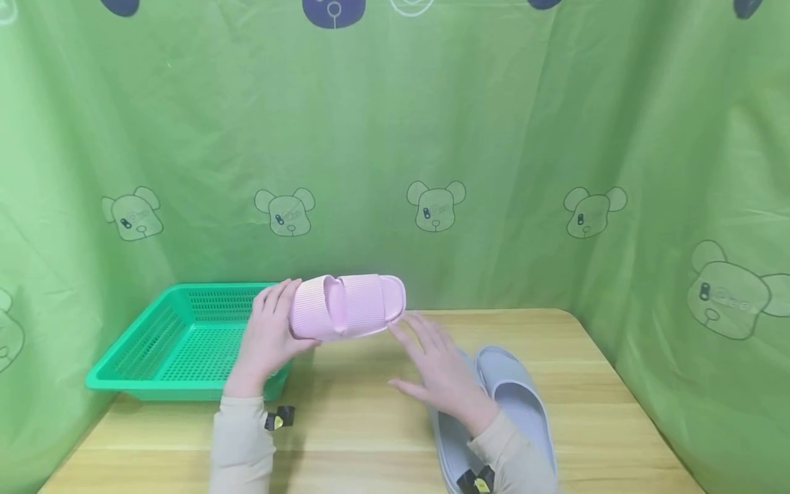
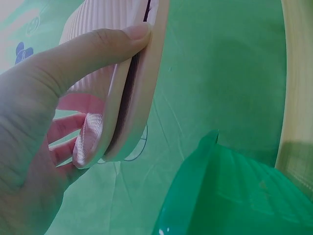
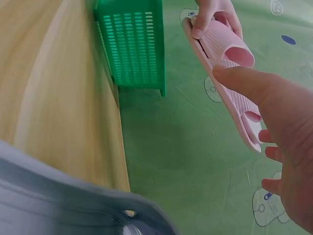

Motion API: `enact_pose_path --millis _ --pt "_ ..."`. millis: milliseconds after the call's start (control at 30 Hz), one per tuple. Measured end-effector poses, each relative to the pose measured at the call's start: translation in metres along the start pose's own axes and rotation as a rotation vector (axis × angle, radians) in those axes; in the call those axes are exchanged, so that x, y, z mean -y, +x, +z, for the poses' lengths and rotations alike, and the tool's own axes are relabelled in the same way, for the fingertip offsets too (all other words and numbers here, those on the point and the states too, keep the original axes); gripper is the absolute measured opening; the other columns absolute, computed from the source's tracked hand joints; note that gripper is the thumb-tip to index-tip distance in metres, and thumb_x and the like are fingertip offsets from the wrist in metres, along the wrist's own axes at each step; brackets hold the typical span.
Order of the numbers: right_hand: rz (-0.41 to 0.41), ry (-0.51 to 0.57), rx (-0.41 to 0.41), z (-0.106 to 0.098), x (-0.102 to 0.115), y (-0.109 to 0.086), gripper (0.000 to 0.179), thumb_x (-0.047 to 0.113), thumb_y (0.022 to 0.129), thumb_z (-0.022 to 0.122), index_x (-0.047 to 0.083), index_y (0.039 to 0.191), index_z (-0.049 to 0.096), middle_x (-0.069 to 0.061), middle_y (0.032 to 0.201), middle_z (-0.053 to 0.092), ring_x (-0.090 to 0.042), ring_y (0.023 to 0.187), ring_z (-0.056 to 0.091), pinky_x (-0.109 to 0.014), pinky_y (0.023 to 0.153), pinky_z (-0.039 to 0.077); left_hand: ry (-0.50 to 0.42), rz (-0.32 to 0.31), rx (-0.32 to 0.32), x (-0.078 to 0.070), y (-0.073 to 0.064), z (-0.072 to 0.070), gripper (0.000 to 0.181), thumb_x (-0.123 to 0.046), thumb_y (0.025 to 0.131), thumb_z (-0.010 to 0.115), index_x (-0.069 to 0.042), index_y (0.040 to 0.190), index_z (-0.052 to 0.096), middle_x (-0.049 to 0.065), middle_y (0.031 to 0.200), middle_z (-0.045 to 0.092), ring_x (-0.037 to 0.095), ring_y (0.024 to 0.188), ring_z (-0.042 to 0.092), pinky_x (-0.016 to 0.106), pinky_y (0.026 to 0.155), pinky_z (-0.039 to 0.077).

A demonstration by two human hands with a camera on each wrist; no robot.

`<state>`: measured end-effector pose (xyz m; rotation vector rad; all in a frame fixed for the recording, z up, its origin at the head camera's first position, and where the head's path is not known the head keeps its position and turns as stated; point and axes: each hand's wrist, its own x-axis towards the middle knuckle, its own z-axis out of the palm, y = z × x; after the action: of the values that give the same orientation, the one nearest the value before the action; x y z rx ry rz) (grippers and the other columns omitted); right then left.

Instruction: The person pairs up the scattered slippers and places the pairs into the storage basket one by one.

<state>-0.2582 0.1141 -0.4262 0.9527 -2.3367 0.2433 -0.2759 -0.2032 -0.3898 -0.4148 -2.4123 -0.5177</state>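
Observation:
Pink slippers (image 1: 364, 302) with ribbed straps are held up level above the table, sideways across the head view. My left hand (image 1: 270, 329) grips their left end, thumb on the near edge and fingers behind. In the left wrist view, two sole edges (image 2: 146, 98) lie together with a dark gap between, so there seem to be two slippers, sole against sole. My right hand (image 1: 441, 370) is at their right end with fingers extended; whether its fingertips touch is unclear. Below my right arm, grey-blue slippers (image 1: 512, 384) lie side by side, partly hidden by it.
A green perforated basket (image 1: 179, 391) stands on the left of the wooden table (image 1: 345, 439), behind and beside my left forearm. Green curtain (image 1: 494, 123) with bear prints surrounds the table's back and sides.

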Motion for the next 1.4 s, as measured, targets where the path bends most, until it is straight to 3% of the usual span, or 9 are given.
enact_pose_path --millis 300,533,767,1133,1400 --pt "-0.003 0.027 0.049 0.007 0.011 0.001 0.092 0.056 0.079 0.071 0.017 0.152 0.032 -0.013 0.157 0.033 -0.035 0.145 0.031 -0.058 0.116 0.030 0.009 -0.019 -0.004 0.010 -0.001 -0.007 0.111 -0.039 0.053 0.094 -0.010 0.145 0.040 0.016 0.146 0.046 0.038 0.132 0.036 0.059 0.108 0.039" --pt "-0.027 -0.012 0.089 0.013 0.017 0.001 0.089 0.060 0.081 0.065 0.019 0.153 0.032 -0.012 0.157 0.033 -0.034 0.145 0.033 -0.055 0.118 0.028 0.014 -0.028 -0.011 0.020 -0.003 -0.015 0.112 -0.041 0.053 0.094 -0.010 0.146 0.039 0.016 0.146 0.046 0.039 0.132 0.036 0.060 0.107 0.038" --pt "-0.050 -0.017 0.146 0.016 0.027 0.002 0.088 0.062 0.082 0.063 0.023 0.153 0.030 -0.012 0.159 0.031 -0.033 0.146 0.030 -0.053 0.120 0.024 0.039 -0.003 -0.034 0.024 0.001 -0.025 0.111 -0.037 0.051 0.095 -0.007 0.144 0.040 0.019 0.143 0.048 0.041 0.129 0.038 0.060 0.106 0.038" --pt "-0.109 0.022 0.153 0.024 0.043 0.005 0.087 0.061 0.081 0.065 0.024 0.152 0.032 -0.010 0.159 0.030 -0.032 0.147 0.029 -0.055 0.118 0.028 0.058 -0.006 -0.053 0.035 0.006 -0.040 0.112 -0.037 0.051 0.096 -0.006 0.143 0.041 0.020 0.141 0.048 0.043 0.128 0.038 0.063 0.104 0.039" --pt "-0.158 0.001 0.170 0.032 0.053 0.009 0.090 0.064 0.081 0.063 0.027 0.154 0.026 -0.008 0.161 0.026 -0.030 0.148 0.027 -0.052 0.119 0.027 0.055 -0.034 -0.032 0.043 0.004 -0.046 0.111 -0.033 0.053 0.095 -0.007 0.145 0.039 0.020 0.142 0.047 0.043 0.128 0.037 0.064 0.102 0.038"
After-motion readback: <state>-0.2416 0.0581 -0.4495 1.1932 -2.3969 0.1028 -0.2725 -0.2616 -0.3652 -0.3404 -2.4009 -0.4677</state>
